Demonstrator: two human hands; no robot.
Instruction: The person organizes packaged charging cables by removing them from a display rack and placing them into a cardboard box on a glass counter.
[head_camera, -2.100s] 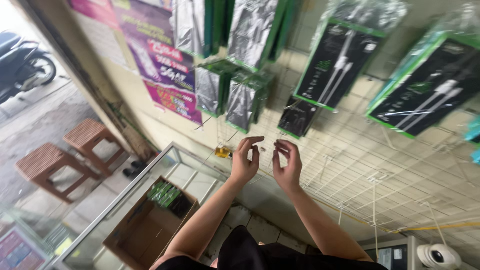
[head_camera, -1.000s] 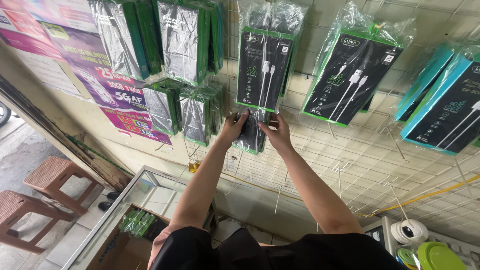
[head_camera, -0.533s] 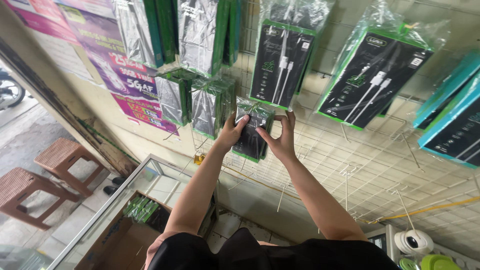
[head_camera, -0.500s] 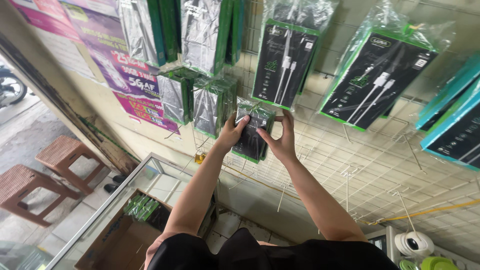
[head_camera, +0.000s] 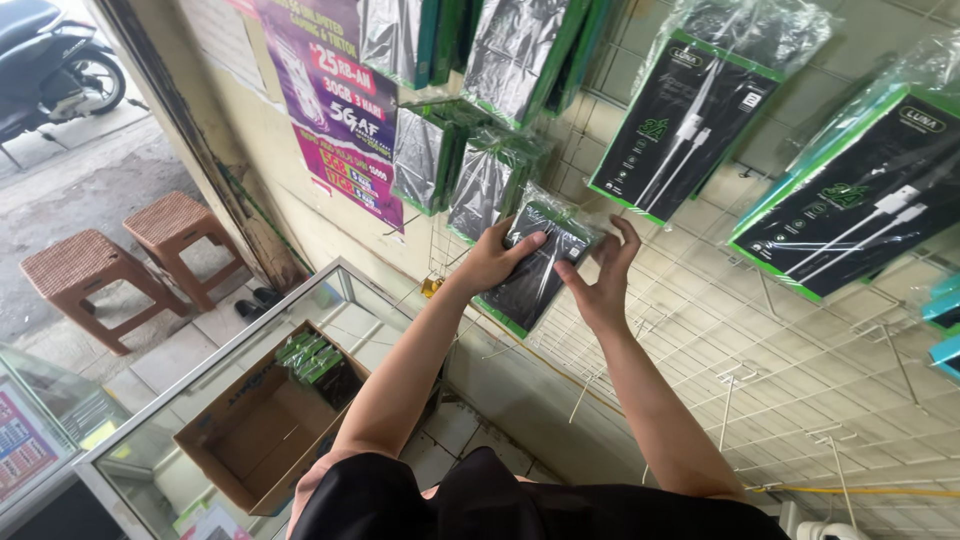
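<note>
Left hand (head_camera: 492, 258) and right hand (head_camera: 604, 282) both grasp a bagged black-and-green cable pack (head_camera: 535, 270), held between them against the wire grid wall (head_camera: 760, 370); similar packs (head_camera: 670, 125) hang just above.

Two brown stools (head_camera: 130, 255), a cardboard box (head_camera: 255, 430), a purple poster (head_camera: 335, 100).

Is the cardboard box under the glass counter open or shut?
Open: the cardboard box has its flaps spread, and green packets show inside.

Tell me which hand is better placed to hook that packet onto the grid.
Probably the right hand: its fingers curl over the plastic-wrapped packet's upper edge, beside bare wire grid. The left hand only steadies its side.
</note>
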